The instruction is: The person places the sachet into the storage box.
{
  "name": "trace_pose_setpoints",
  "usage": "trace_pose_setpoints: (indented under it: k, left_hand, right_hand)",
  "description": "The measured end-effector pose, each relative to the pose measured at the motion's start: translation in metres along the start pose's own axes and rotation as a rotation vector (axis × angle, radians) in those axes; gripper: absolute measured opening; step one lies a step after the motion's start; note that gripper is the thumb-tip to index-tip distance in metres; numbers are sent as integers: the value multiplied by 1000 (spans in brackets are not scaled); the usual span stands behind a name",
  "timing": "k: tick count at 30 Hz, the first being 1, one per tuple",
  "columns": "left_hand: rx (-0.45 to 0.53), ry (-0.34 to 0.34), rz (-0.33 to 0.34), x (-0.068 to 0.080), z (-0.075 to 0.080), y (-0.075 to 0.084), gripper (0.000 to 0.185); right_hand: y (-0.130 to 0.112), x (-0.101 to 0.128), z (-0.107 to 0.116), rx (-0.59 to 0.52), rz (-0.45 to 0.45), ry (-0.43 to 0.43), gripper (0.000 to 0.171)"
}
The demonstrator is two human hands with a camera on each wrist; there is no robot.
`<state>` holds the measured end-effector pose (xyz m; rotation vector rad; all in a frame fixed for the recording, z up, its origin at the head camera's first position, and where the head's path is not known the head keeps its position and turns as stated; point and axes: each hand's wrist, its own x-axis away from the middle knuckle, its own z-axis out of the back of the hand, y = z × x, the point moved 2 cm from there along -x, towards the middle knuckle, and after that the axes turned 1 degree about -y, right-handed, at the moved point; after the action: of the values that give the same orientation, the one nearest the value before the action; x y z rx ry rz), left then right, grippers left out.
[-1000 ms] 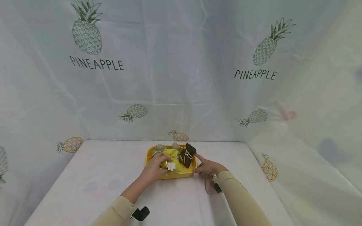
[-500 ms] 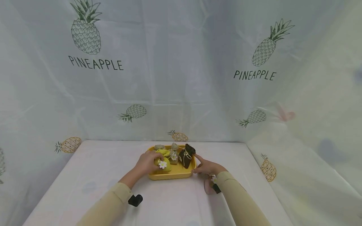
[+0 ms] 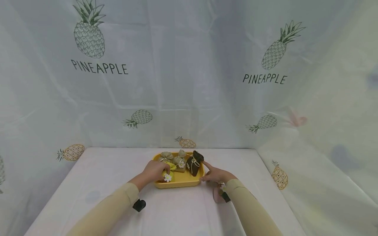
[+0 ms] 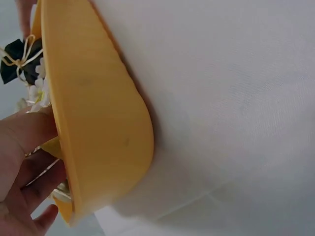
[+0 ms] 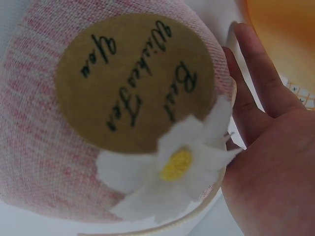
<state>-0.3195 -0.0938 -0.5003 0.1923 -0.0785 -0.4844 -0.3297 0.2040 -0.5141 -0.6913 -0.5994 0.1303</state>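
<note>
A yellow drawstring pouch [image 3: 171, 167] with a white flower sits at the left front of the yellow tray [image 3: 178, 185]. My left hand [image 3: 155, 170] grips it, partly covering it. In the left wrist view, this hand's fingers [image 4: 37, 189] reach over the tray's rim, and the pouch is mostly hidden. My right hand [image 3: 217, 174] rests at the tray's right end, fingers extended, touching its edge. Beside the right wrist lies a pink pouch [image 5: 39, 98] with a round gold label and a white flower; the right hand does not hold it.
Two beige pouches [image 3: 178, 160] stand along the tray's back, and a dark brown pouch [image 3: 194, 164] sits at its right. The tray lies on a white-covered table [image 3: 177, 213], before a pineapple-printed curtain [image 3: 189, 82]. Black wrist cameras [image 3: 139, 205] hang below the sleeves.
My left hand has moved the yellow pouch leftward within the tray, from before the beige pouches to the left front corner, uncovering them. The right hand has stayed in place.
</note>
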Motion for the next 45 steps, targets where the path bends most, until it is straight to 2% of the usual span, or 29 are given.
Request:
trace_pose_setpoints:
  k: [5,10,17,21,25,31,38,45]
  left_hand:
    - [44,-21,1,-5,-6,-2,28]
    - [91,-78,21,-7,-4,-5,29]
    - [128,-145,61,-3,13,-6,44]
    - [96,-104,77,-4,25,-1,52]
    - [126,-61,39,-7,34,13,52]
    - [246,-67,-46,-5,36,47,45]
    - [386,-78,-132,-8,13,83,39]
    - [503,-79,-128,-12,-9,117,40]
  right_hand:
    - [0,0,0,-1,-11,4,95]
    - [1,-2,-1,7,-14,4,95]
    - [-2,-4,0,26,-6,3,96]
    - [-6,-4,1,38,2,3,94]
    - [-7,-5,2,45,6,5,94]
    - [-6,-6,2,61,13,1,94]
    - [-2,-3,6,77,61,-15,95]
    - [0,-1,8,114,83,-3,95]
